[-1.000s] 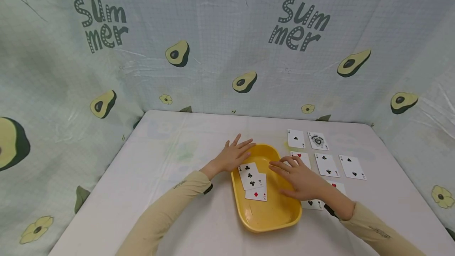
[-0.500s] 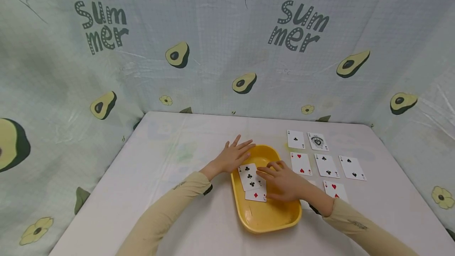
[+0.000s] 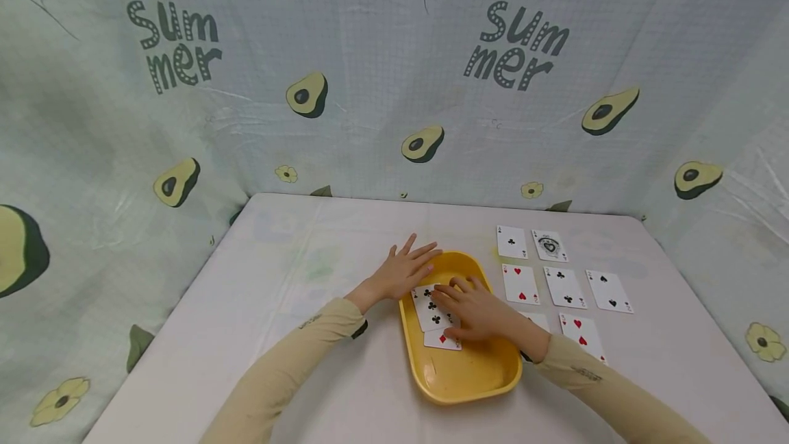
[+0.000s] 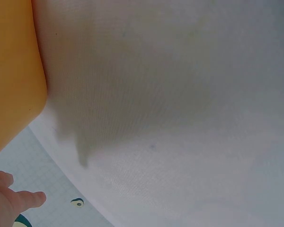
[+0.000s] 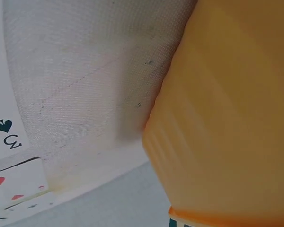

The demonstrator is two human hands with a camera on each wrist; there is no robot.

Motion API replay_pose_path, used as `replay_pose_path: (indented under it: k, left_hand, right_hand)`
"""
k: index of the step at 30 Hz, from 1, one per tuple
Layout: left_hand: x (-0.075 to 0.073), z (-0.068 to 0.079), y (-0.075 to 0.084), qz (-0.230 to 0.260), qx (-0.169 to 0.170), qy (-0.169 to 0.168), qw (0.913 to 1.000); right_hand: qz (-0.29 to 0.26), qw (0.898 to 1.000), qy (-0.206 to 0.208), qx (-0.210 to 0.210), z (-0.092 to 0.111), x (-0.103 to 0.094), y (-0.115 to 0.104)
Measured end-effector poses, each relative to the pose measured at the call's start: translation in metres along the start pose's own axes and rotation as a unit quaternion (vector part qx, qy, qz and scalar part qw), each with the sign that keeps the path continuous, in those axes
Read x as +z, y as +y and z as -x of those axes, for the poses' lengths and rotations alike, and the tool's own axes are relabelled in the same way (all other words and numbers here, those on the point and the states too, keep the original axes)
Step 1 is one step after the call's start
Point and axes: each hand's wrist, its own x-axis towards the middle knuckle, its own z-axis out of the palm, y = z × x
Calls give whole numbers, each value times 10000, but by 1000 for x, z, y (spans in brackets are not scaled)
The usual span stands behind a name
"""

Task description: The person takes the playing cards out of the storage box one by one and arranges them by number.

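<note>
A yellow tray (image 3: 459, 379) holds two playing cards: the three of clubs (image 3: 425, 316) overlaps a diamond card (image 3: 434, 340). My right hand (image 3: 483, 312) is inside the tray, its slightly bent fingertips over the right part of the three of clubs and the thumb by the cards' right edge. My left hand (image 3: 399, 274) rests at the tray's far left rim with its fingers spread. In the left wrist view its fingers (image 4: 31, 200) show beside the tray wall. The right wrist view has only the tray's outer side (image 5: 227, 118), not the right fingers.
Right of the tray, face-up cards lie in rows: an ace of clubs (image 3: 511, 242), an ornate ace (image 3: 550, 246), the two of hearts (image 3: 520, 284), two of clubs (image 3: 564, 288), two of spades (image 3: 609, 291) and three of hearts (image 3: 582, 337). The right forearm partly covers the three of spades (image 5: 2, 94).
My right hand has moved left, from the tray's right rim to the cards inside it. The left hand has stayed in place.
</note>
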Motion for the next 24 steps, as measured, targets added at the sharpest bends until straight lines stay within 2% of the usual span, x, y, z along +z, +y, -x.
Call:
replay_pose_path:
  k: [4, 17, 24]
  left_hand:
    - [-2, 1, 3, -30, -24, -65, 10000]
    - [-3, 1, 2, 46, 53, -39, 10000]
    - [-3, 1, 2, 33, 50, -40, 10000]
  right_hand:
    - [29, 10000, -30, -26, -5, 3, 2]
    - [-266, 9978, -558, 251, -16, 0, 4]
    - [-241, 9979, -521, 285, -18, -1, 4]
